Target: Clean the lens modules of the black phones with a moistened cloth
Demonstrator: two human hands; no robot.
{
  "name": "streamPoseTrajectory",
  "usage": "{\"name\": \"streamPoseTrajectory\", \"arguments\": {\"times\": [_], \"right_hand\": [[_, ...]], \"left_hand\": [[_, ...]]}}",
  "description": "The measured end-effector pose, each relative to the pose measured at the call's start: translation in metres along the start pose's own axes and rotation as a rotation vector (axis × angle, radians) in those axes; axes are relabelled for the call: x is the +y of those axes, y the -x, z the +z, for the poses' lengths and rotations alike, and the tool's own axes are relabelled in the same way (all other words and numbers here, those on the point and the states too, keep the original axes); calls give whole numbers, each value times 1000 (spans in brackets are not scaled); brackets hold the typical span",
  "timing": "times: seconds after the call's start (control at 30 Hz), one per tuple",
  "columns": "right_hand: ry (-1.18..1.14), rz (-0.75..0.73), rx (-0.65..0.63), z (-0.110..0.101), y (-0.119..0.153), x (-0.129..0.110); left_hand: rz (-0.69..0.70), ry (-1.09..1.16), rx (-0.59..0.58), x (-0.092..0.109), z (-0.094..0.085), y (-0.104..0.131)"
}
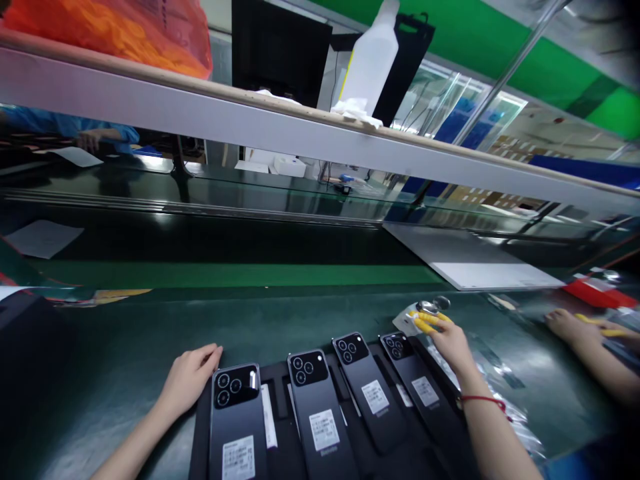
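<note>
A long dark green work surface [125,347] runs across the view under a pale shelf rail [250,127], on which stand a white plastic bottle [373,60] and an orange bag [115,30]. A white board [470,263] lies flat on the far right of the surface. Close to the person sits a black tray [280,427] holding four dark phones face down, camera clusters pointing away; they stand side by side in a fanned row, from the leftmost phone [237,420] to the rightmost phone [417,383]. The left forearm comes in from the lower left, and the left hand [190,377] lies palm down and loose on the surface, fingers slack and holding nothing, its fingertips just beside the top corner of the leftmost phone. The right arm reaches forward from the lower right past the tray, a red string [483,400] around the wrist. The right hand [447,337], with yellow finger cots on its fingertips, is stretched out with those fingertips pinching a small round metallic piece [429,307] that lies on a scrap of clear film just beyond the rightmost phone. At the far right edge, a co-worker's hand [567,327] rests on the surface, also with yellow-tipped fingers. Far left, another person's blue sleeve [65,127] shows beyond the rail.
</note>
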State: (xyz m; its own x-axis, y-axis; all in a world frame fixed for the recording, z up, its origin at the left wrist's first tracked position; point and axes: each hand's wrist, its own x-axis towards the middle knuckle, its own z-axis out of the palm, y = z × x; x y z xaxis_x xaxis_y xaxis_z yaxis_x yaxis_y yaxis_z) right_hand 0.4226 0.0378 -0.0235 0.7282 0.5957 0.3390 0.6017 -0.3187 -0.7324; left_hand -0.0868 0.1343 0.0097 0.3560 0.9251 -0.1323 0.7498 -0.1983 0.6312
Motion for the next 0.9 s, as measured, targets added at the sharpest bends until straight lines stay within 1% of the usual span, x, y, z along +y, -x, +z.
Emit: {"name": "streamPoseTrajectory", "arguments": {"times": [0.1,0.2,0.37,0.5,0.6,0.67,0.7,0.77,0.83,0.9], "right_hand": [[18,-21,-44,10,-2,-15],[24,-48,-116,27,-2,-34],[36,-107,-210,53,10,-69],[52,-160,-224,60,25,-87],[47,-214,-233,56,32,-92],[53,-243,-197,48,34,-93],[64,-252,-152,43,35,-94],[103,-266,-21,34,35,-96],[150,-297,107,29,35,-102],[203,-358,174,30,38,-110]], "left_hand": [[2,-11,3,2,0,0],[3,-18,12,1,1,1],[8,-20,-8,-4,1,1],[-5,-38,-39,-4,-1,-2],[-1,-27,-52,-5,-2,-4],[-12,-6,-49,-5,-3,-4],[-23,2,-47,-4,-4,-4],[-50,-2,-40,-2,-5,-4],[-66,-19,-40,0,-6,-5],[-75,-25,-41,1,-6,-5]]}}
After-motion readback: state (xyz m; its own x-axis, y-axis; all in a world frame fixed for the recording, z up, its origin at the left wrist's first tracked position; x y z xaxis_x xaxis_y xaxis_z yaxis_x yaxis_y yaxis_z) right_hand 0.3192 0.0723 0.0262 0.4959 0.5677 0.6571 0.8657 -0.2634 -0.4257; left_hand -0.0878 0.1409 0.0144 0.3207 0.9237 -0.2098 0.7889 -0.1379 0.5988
